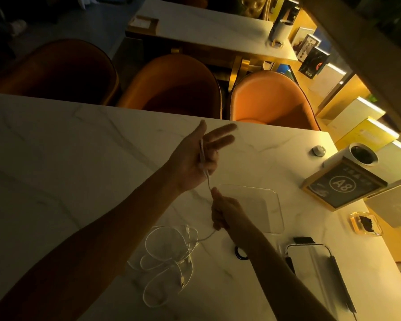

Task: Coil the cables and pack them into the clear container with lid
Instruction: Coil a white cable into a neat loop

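Note:
A white cable (169, 256) lies in loose tangled loops on the marble table (56, 147). One end of it runs up into my left hand (195, 156), which is raised palm up with fingers spread and the cable plug pinned by the thumb. My right hand (225, 214) is closed around the same cable just below. A flat clear piece, the lid or the container (264, 209), lies right behind my right hand. A second clear piece with a dark rim (310, 262) sits at the lower right. A small black coiled cable (240, 253) shows beside my right forearm.
A framed table sign marked A8 (343, 184), a white cylinder holder (357, 156), a small round knob (318, 150) and a glass ashtray (366, 223) stand at the right. Orange chairs (271, 98) line the far edge, with another table (206, 28) beyond.

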